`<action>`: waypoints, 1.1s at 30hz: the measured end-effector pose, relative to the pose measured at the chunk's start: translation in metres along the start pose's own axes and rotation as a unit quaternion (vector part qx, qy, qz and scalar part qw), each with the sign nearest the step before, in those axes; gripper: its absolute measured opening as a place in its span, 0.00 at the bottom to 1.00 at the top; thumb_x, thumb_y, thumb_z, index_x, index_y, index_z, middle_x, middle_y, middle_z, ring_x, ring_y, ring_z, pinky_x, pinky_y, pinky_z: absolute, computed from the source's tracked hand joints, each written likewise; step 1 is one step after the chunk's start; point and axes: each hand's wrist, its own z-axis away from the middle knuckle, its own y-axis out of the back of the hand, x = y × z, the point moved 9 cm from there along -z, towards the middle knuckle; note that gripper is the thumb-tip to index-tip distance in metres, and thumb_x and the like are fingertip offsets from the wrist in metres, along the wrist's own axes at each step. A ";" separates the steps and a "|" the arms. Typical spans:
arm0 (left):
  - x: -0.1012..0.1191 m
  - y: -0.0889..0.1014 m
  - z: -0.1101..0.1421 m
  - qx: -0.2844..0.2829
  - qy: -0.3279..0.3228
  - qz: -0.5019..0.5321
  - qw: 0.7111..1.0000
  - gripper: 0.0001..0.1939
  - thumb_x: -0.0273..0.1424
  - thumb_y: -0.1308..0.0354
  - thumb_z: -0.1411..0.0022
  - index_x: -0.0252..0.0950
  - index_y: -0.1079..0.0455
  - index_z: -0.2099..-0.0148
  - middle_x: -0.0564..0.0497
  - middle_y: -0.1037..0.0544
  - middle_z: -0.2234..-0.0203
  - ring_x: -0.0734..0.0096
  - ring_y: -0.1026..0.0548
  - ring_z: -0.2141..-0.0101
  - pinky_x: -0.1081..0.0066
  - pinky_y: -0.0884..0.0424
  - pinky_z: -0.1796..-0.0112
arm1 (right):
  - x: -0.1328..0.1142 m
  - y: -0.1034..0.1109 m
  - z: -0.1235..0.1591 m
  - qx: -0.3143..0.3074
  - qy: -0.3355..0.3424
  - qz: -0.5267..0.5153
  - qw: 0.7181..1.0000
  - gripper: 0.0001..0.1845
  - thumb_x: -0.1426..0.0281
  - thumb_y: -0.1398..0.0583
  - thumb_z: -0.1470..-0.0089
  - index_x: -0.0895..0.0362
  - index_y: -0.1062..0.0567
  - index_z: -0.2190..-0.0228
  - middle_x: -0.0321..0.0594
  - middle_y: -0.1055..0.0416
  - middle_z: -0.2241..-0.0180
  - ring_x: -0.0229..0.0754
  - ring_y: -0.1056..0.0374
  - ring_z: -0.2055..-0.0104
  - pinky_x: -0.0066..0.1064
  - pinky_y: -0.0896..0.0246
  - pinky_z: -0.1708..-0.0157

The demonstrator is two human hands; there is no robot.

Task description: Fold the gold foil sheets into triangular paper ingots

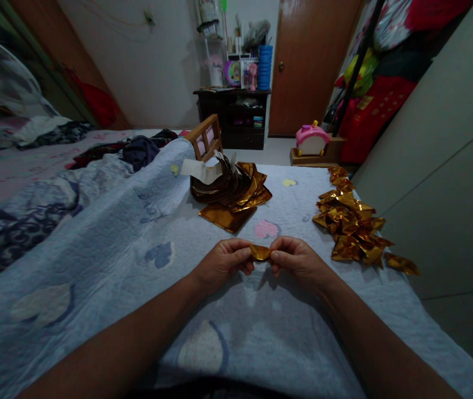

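A small folded piece of gold foil paper [260,253] is stretched between my two hands, just above the bed cover. My left hand [229,259] pinches its left end between thumb and fingers. At the other end, my right hand [291,256] grips it the same way. Beyond my hands lies a fanned stack of gold foil paper sheets [236,188], with a flat gold sheet [228,218] at its near edge. To the right is a pile of folded gold foil pieces [348,221], and one more folded piece [402,264] lies at its near end.
A pale blue quilted cover [145,310] with heart shapes spreads under everything. Clothes [140,151] and bedding lie to the left. A white cabinet side [440,183] borders the right edge. Farther back are a dark shelf [236,119], a pink toy [312,139] and a wooden door [307,66].
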 end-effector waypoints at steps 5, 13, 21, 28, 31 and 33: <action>0.001 -0.002 0.001 0.001 -0.002 0.008 1.000 0.19 0.41 0.26 0.49 0.31 0.19 0.60 0.49 0.21 0.73 0.77 0.27 0.75 0.76 0.31 0.71 | -0.002 0.001 0.000 0.005 0.000 0.004 1.000 0.15 0.63 0.26 0.55 0.58 0.23 0.73 0.32 0.27 0.77 0.32 0.33 0.79 0.25 0.37 0.78; 0.006 -0.003 0.001 0.005 -0.015 0.009 1.000 0.17 0.39 0.26 0.49 0.32 0.19 0.62 0.49 0.22 0.75 0.77 0.28 0.76 0.76 0.32 0.71 | 0.001 0.004 0.001 -0.006 -0.011 -0.020 1.000 0.14 0.64 0.27 0.53 0.58 0.22 0.71 0.34 0.26 0.75 0.33 0.32 0.77 0.26 0.35 0.76; 0.008 -0.004 0.001 0.013 -0.019 0.024 0.999 0.17 0.39 0.25 0.51 0.32 0.19 0.63 0.49 0.21 0.72 0.79 0.29 0.76 0.77 0.32 0.72 | 0.003 0.001 0.000 -0.005 -0.017 -0.056 0.998 0.14 0.64 0.26 0.54 0.58 0.23 0.70 0.35 0.24 0.72 0.33 0.31 0.76 0.26 0.35 0.74; 0.004 -0.002 0.000 0.007 -0.016 0.014 1.000 0.18 0.39 0.25 0.50 0.32 0.19 0.61 0.48 0.20 0.73 0.77 0.28 0.75 0.76 0.32 0.71 | 0.006 0.002 0.000 0.003 -0.016 -0.039 0.999 0.15 0.62 0.27 0.52 0.58 0.24 0.72 0.34 0.27 0.76 0.33 0.32 0.77 0.25 0.37 0.76; 0.006 -0.002 0.000 0.016 -0.020 0.013 1.000 0.18 0.39 0.25 0.50 0.31 0.19 0.62 0.48 0.20 0.73 0.78 0.28 0.76 0.77 0.32 0.72 | 0.006 0.002 0.000 0.012 -0.016 -0.045 0.999 0.15 0.63 0.27 0.53 0.58 0.24 0.72 0.34 0.26 0.75 0.32 0.32 0.78 0.25 0.36 0.76; 0.008 -0.002 -0.001 0.022 -0.023 0.015 0.999 0.17 0.39 0.25 0.50 0.31 0.19 0.63 0.49 0.21 0.73 0.78 0.29 0.77 0.77 0.32 0.73 | 0.007 0.003 -0.001 0.017 -0.013 -0.051 0.998 0.15 0.62 0.27 0.53 0.58 0.24 0.72 0.34 0.26 0.75 0.32 0.32 0.78 0.25 0.35 0.76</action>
